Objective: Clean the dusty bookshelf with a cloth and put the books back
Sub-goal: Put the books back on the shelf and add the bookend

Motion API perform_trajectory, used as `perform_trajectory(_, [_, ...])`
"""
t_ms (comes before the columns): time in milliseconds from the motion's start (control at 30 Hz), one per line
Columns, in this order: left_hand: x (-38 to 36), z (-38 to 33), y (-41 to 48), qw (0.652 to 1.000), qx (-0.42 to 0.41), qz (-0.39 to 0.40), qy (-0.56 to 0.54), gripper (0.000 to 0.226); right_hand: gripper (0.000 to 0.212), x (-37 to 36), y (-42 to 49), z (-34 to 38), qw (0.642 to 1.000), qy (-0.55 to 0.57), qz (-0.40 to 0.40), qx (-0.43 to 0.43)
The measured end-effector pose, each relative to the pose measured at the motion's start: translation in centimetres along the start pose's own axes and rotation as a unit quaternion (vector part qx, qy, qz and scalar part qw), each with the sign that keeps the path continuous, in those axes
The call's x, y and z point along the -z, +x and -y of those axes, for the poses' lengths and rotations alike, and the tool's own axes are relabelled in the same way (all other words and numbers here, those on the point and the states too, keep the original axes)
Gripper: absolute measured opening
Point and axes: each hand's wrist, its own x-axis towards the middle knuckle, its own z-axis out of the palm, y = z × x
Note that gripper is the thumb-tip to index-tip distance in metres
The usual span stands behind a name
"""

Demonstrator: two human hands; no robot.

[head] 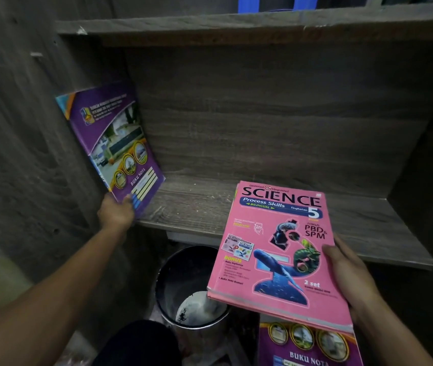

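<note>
Grey wood-grain shelf board (263,207) carries one purple Buku Nota notebook (115,143), tilted against the left wall. The left hand (115,213) seems to pinch its bottom corner, though blur hides the fingers. The right hand (347,273) grips a pink Science workbook (276,254) before the shelf, thumb on its cover, with a second purple notebook (308,347) beneath.

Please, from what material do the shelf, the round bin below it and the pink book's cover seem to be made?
Shelf: probably laminated board, matte; grey wood grain looks printed. Round bin: likely metal; outer wall shines silvery, inside dark. Pink book cover: thin coated paper, slight sheen, printed colours.
</note>
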Motion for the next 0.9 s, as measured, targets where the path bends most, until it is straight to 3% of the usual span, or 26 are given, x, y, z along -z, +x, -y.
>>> perform_trajectory(400, [0.5,-0.8,0.8,0.996,0.029,0.045,0.073,0.034,0.034,0.0,0.1,0.1,1.0,-0.024,-0.003,0.006])
perform_trajectory(600, [0.6,-0.7,1.5,0.996,0.053,0.047,0.063,0.033,0.035,-0.2,-0.4,0.3,0.999,-0.035,-0.011,0.013])
perform_trajectory(800, [2.0,0.3,1.2,0.992,0.069,0.101,0.038,0.032,0.038,-0.4,-0.8,0.7,0.999,-0.044,-0.019,0.019])
perform_trajectory(900, [3.3,0.6,-0.3,0.987,0.063,0.126,0.081,0.045,0.038,-0.4,-0.9,0.8,0.998,-0.047,-0.027,0.023])
